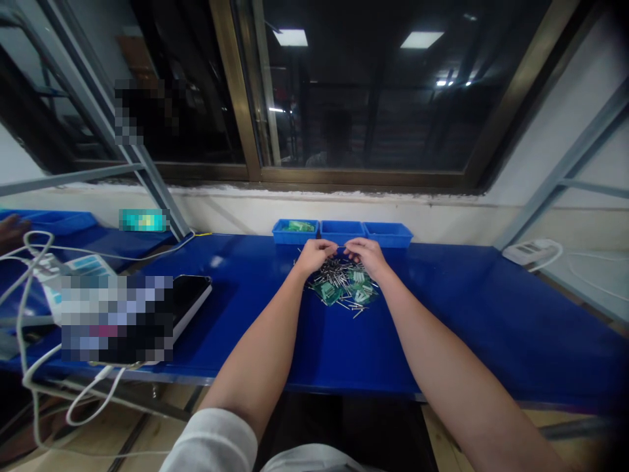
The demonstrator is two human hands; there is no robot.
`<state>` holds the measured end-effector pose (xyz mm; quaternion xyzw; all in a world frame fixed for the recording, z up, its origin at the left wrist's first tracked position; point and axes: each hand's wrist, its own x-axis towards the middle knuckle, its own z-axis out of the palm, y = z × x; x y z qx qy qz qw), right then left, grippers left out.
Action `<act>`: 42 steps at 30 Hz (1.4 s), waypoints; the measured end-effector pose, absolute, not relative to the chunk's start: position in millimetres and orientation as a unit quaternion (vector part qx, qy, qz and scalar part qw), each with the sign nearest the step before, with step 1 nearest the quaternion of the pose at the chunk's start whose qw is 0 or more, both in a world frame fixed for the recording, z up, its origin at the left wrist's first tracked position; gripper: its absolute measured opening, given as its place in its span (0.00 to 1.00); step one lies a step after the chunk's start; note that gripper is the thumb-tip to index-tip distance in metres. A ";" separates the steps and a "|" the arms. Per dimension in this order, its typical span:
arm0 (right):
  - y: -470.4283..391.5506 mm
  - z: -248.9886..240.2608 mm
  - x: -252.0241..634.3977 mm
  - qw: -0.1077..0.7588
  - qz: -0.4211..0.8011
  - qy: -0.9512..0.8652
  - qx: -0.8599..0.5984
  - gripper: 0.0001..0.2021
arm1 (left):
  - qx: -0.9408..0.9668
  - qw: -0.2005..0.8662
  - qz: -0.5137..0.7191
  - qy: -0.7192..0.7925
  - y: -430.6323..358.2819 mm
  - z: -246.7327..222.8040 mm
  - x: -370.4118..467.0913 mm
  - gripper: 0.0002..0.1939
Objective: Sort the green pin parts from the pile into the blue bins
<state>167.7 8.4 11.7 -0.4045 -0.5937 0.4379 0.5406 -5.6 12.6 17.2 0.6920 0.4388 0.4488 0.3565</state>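
Over the far part of the blue table, my left hand (316,255) and my right hand (367,256) face each other with a small gap between them. A thin metal pin (341,247) spans that gap, its ends pinched in the closed fingertips of both hands. Below lies a loose pile of silvery metal pins (339,274), partly covered by my hands. Among and under them are green pieces (330,293), flat and shiny, some with several pins lying on top. Their exact kind is too small to make out.
Three blue bins stand along the wall: the left bin (280,233) holds green pieces, beside a middle bin (342,227) and a right bin (405,236). A phone-like device (194,288) and white cables (32,308) occupy the left. Another person's hand (12,231) shows far left.
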 end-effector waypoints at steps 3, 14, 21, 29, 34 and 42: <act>10.4 11.5 170.6 0.558 0.424 -0.582 -0.413 0.12 | 0.663 0.335 0.481 0.466 15.5 16.4 -8.3 0.19; 28.6 5.1 182.5 0.577 0.304 -0.578 -0.491 0.13 | 0.621 0.243 0.510 0.543 24.6 11.8 -13.4 0.13; 37.0 7.8 200.4 0.633 0.306 -0.502 -0.504 0.32 | 0.649 0.239 0.466 0.552 24.5 7.9 -12.5 0.14; 27.4 3.7 194.9 0.556 0.265 -0.577 -0.536 0.28 | 0.733 0.165 0.352 0.559 17.5 8.1 -6.5 0.17; 17.6 -1.5 176.5 0.359 0.138 -0.743 -0.547 0.20 | 0.802 0.095 0.280 0.520 14.5 4.1 -0.8 0.16; 12.3 -6.7 166.7 0.269 0.098 -0.780 -0.556 0.09 | 0.815 0.093 0.249 0.516 11.9 4.4 1.1 0.17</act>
